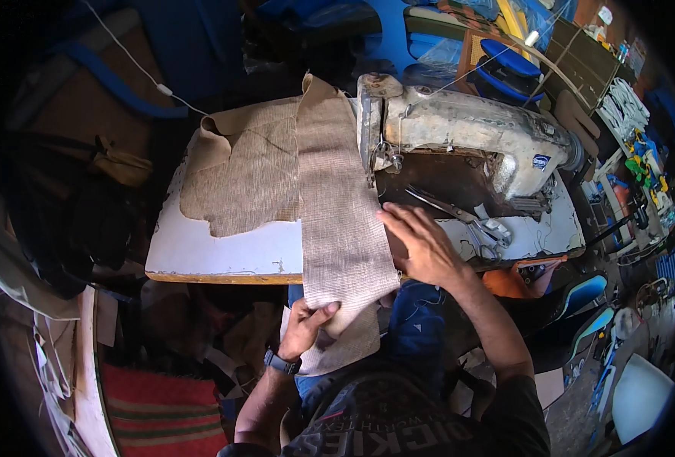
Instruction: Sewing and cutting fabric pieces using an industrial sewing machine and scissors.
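Observation:
A long strip of beige jute cloth (336, 206) lies lengthwise across the white sewing table (215, 251) and hangs over its near edge. My left hand (307, 324), with a watch on the wrist, grips the strip's hanging end below the table edge. My right hand (421, 244) lies flat, fingers spread, on the strip's right edge and the dark machine bed. Just behind it stands the needle end of an old grey sewing machine (459, 126).
A second, wider jute piece (246, 175) lies on the table's left half. Scissors (459, 213) rest on the machine bed to the right of my hand. A blue chair (505, 65) stands behind the machine. Shelves with clutter line the right side. A striped red mat (162, 411) lies at lower left.

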{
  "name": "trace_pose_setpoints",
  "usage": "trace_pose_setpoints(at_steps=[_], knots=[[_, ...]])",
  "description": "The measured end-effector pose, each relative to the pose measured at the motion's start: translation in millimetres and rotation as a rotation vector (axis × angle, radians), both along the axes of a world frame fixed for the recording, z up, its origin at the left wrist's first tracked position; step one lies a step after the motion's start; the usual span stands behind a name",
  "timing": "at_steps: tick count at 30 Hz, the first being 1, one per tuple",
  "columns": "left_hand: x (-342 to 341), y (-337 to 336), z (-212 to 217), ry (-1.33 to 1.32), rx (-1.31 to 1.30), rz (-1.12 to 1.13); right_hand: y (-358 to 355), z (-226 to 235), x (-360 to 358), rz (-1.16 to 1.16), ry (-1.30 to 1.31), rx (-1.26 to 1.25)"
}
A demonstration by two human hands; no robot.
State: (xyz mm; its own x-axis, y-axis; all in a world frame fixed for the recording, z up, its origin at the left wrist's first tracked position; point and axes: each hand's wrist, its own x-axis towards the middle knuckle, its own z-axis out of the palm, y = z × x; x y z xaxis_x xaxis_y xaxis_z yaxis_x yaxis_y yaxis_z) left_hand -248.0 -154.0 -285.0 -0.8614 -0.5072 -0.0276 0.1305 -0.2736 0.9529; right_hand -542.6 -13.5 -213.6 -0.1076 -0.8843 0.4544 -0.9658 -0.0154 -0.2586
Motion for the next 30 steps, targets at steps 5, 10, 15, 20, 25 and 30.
trace_pose_setpoints(at_steps=[5, 10, 15, 20, 25, 30], knots=[[14, -24, 28, 0.116, 0.116, -0.132, -6, -4, 18, 0.118, 0.042, -0.053], [14, -58, 64, -0.087, -0.148, -0.297, -13, -3, 34, 0.107, -0.087, -0.144], [-32, -117, 82, -0.092, -1.248, -0.321, -15, 11, 38, 0.054, -0.283, -0.212], [-98, -197, 48, -0.202, -0.864, -0.342, -18, 20, 46, 0.000, -0.307, -0.218], [-147, -264, 35, -0.139, -1.061, -0.568, -26, 6, 67, -0.033, -0.182, -0.114], [-165, -270, 5, -0.272, -1.038, -0.733, -21, -12, 71, -0.019, -0.226, -0.028]])
